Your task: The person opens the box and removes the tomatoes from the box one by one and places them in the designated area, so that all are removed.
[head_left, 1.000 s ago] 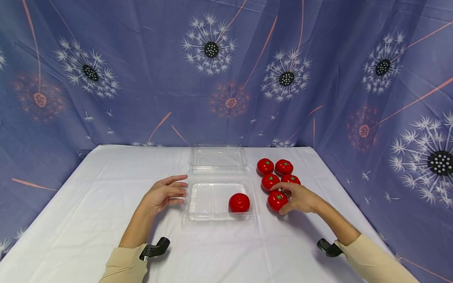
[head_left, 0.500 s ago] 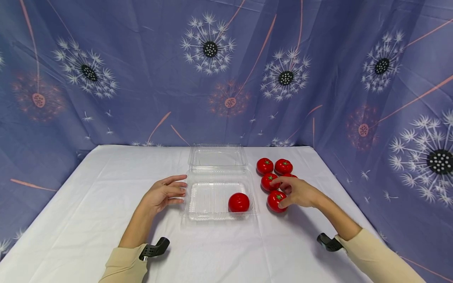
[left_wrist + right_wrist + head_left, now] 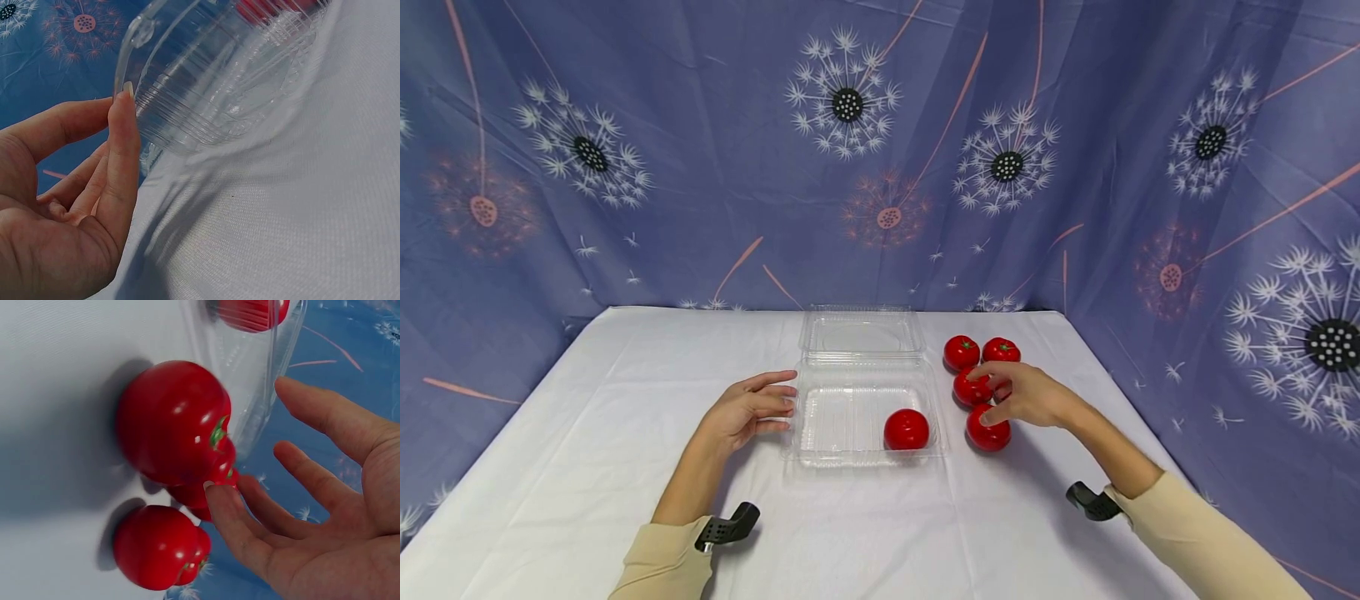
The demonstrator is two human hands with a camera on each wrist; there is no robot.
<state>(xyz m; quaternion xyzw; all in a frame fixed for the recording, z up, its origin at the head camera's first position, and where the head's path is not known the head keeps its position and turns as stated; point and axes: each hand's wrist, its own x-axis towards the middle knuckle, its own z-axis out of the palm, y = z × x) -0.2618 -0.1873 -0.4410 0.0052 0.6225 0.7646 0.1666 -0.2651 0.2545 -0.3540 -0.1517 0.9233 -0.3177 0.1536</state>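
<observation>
A clear plastic clamshell tray [image 3: 820, 417] lies open mid-table, its lid [image 3: 861, 333] folded back. One red tomato [image 3: 906, 429] sits in the tray's right part. Several more tomatoes lie on the cloth to its right, the nearest [image 3: 988, 435] beside the tray's corner. My right hand [image 3: 1011, 396] hovers over this group with fingers loosely spread, holding nothing. In the right wrist view the open right hand [image 3: 312, 506] is just beside the near tomato [image 3: 172, 422] and another tomato [image 3: 159, 547]. My left hand [image 3: 778, 404] rests straight-fingered against the tray's left wall [image 3: 206, 94].
A white cloth [image 3: 587, 433] covers the table, which ends at a blue dandelion-print curtain [image 3: 700, 167] behind and on both sides. Two far tomatoes [image 3: 961, 352] lie near the lid's right edge.
My right hand has let go of the nearest tomato and moved back and left over the tomatoes behind it. That tomato stays on the cloth. The left hand has not moved.
</observation>
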